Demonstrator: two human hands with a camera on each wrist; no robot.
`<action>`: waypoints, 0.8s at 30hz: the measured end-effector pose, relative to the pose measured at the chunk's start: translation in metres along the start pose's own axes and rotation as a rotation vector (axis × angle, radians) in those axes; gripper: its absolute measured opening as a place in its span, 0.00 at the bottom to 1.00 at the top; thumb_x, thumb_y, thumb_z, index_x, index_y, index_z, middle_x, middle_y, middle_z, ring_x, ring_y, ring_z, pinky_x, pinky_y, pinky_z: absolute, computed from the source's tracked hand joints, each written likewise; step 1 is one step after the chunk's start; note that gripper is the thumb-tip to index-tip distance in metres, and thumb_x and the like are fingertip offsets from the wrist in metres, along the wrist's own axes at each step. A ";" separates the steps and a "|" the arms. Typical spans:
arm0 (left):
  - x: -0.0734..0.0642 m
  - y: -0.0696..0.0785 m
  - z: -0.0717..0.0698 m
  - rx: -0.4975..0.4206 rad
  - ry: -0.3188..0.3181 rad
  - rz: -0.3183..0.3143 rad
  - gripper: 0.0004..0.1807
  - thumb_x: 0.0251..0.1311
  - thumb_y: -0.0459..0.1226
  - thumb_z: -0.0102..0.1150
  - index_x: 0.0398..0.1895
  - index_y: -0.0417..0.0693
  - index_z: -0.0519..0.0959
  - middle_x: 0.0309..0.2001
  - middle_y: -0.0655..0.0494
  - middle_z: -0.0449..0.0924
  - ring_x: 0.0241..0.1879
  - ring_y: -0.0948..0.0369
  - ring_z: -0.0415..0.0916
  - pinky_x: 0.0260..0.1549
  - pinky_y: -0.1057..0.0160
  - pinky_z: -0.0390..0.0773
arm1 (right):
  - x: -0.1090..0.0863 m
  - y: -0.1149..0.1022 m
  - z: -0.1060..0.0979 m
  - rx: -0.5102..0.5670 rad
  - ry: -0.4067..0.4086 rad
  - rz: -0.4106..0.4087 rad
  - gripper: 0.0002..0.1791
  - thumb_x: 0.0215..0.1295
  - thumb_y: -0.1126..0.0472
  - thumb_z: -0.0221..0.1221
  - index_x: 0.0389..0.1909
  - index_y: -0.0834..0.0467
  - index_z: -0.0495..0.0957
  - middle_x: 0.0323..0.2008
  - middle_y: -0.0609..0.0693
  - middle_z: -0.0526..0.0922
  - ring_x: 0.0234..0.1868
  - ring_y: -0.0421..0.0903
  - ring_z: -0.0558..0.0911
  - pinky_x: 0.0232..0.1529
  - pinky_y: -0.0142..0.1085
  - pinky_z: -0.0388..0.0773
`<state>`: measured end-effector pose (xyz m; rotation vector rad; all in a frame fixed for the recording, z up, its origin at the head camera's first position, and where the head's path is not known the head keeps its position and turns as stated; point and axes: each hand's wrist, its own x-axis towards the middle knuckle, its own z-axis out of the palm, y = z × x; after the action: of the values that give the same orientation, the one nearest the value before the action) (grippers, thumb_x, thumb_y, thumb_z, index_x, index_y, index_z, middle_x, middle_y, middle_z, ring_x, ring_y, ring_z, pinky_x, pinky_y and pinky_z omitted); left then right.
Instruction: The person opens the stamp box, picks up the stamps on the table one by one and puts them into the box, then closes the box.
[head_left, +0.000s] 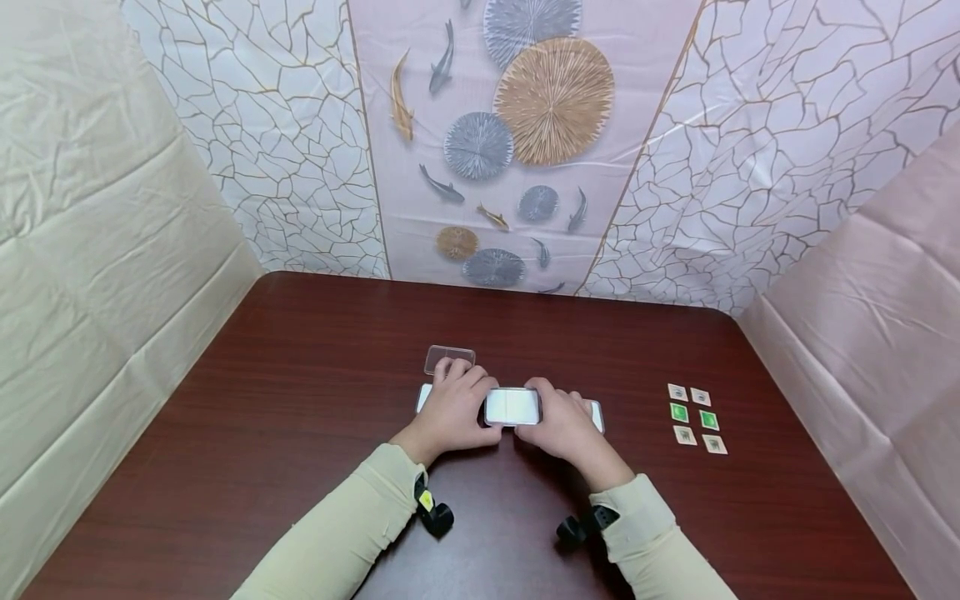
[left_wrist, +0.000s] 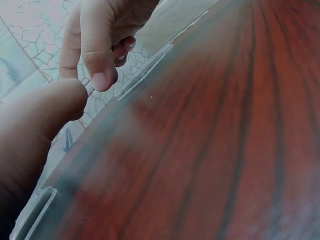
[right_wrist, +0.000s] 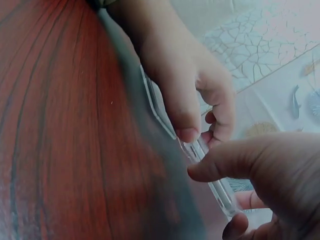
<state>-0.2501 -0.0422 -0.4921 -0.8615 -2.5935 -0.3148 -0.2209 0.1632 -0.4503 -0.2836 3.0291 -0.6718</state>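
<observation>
Between the two hands is a flat clear plastic case [head_left: 512,407], white inside, with a faint line across its middle. My left hand [head_left: 453,415] holds its left end with thumb and fingers. The right hand [head_left: 561,423] grips the other end the same way. In the right wrist view both thumbs press the near edge of the case [right_wrist: 223,197]. Partly hidden beneath the left hand lies a similar white case [head_left: 423,397]. Another white case [head_left: 597,416] shows past the right hand. Just beyond the left fingertips is a clear empty lid or tray [head_left: 450,357].
Several small square tiles lie in two columns on the right, some pale [head_left: 684,435], two with green faces [head_left: 678,412]. The dark red wooden table [head_left: 322,350] is bordered by a patterned backdrop [head_left: 480,208] and fabric side panels [head_left: 112,250].
</observation>
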 end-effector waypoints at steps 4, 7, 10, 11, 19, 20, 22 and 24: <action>0.000 0.001 -0.001 0.012 0.017 0.007 0.30 0.44 0.61 0.63 0.47 0.53 0.81 0.45 0.60 0.77 0.50 0.55 0.66 0.62 0.42 0.56 | 0.000 -0.002 -0.002 0.035 -0.029 0.028 0.37 0.51 0.54 0.72 0.64 0.55 0.72 0.46 0.58 0.83 0.42 0.55 0.77 0.43 0.50 0.70; 0.000 0.001 0.000 0.015 0.028 0.014 0.30 0.44 0.61 0.63 0.46 0.53 0.81 0.44 0.60 0.77 0.50 0.55 0.66 0.62 0.43 0.56 | -0.001 -0.003 -0.002 0.076 -0.045 0.042 0.38 0.51 0.56 0.71 0.65 0.56 0.71 0.46 0.59 0.81 0.43 0.54 0.78 0.42 0.48 0.74; 0.000 0.001 0.001 0.011 0.040 0.020 0.30 0.44 0.61 0.64 0.45 0.53 0.81 0.44 0.60 0.77 0.49 0.55 0.66 0.61 0.43 0.57 | -0.001 -0.003 -0.001 0.113 -0.051 0.049 0.38 0.51 0.58 0.71 0.65 0.57 0.71 0.47 0.60 0.80 0.42 0.53 0.79 0.41 0.46 0.77; 0.000 0.001 0.002 0.008 0.043 0.022 0.29 0.44 0.60 0.64 0.45 0.53 0.81 0.44 0.60 0.77 0.49 0.56 0.66 0.61 0.43 0.57 | -0.001 -0.003 0.000 0.121 -0.054 0.051 0.38 0.51 0.59 0.71 0.65 0.58 0.71 0.47 0.60 0.80 0.42 0.53 0.79 0.41 0.46 0.77; -0.001 0.001 0.001 0.004 0.025 0.019 0.30 0.43 0.61 0.64 0.45 0.53 0.81 0.45 0.61 0.78 0.49 0.56 0.65 0.62 0.43 0.56 | -0.001 -0.004 0.000 0.119 -0.062 0.048 0.38 0.51 0.59 0.72 0.64 0.59 0.71 0.45 0.59 0.81 0.39 0.51 0.79 0.40 0.45 0.77; -0.001 0.001 0.001 0.000 0.020 0.017 0.30 0.43 0.61 0.64 0.45 0.53 0.81 0.45 0.61 0.78 0.50 0.56 0.65 0.62 0.43 0.56 | -0.001 -0.004 0.000 0.117 -0.065 0.048 0.38 0.51 0.59 0.72 0.64 0.59 0.70 0.45 0.59 0.81 0.39 0.51 0.79 0.41 0.46 0.77; -0.001 0.001 0.001 -0.008 0.008 0.011 0.29 0.43 0.60 0.64 0.45 0.53 0.81 0.45 0.61 0.78 0.50 0.56 0.65 0.63 0.43 0.56 | -0.001 -0.005 0.000 0.111 -0.071 0.047 0.37 0.52 0.59 0.72 0.64 0.59 0.70 0.45 0.58 0.82 0.39 0.51 0.79 0.41 0.46 0.77; -0.001 0.001 0.001 -0.016 -0.004 0.008 0.29 0.42 0.60 0.65 0.45 0.54 0.81 0.45 0.60 0.78 0.50 0.56 0.66 0.63 0.42 0.56 | -0.002 -0.006 0.001 0.104 -0.077 0.044 0.37 0.52 0.59 0.72 0.64 0.59 0.70 0.45 0.58 0.82 0.39 0.50 0.80 0.42 0.47 0.77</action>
<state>-0.2492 -0.0413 -0.4936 -0.8786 -2.5939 -0.3319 -0.2183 0.1579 -0.4488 -0.2339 2.9073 -0.7924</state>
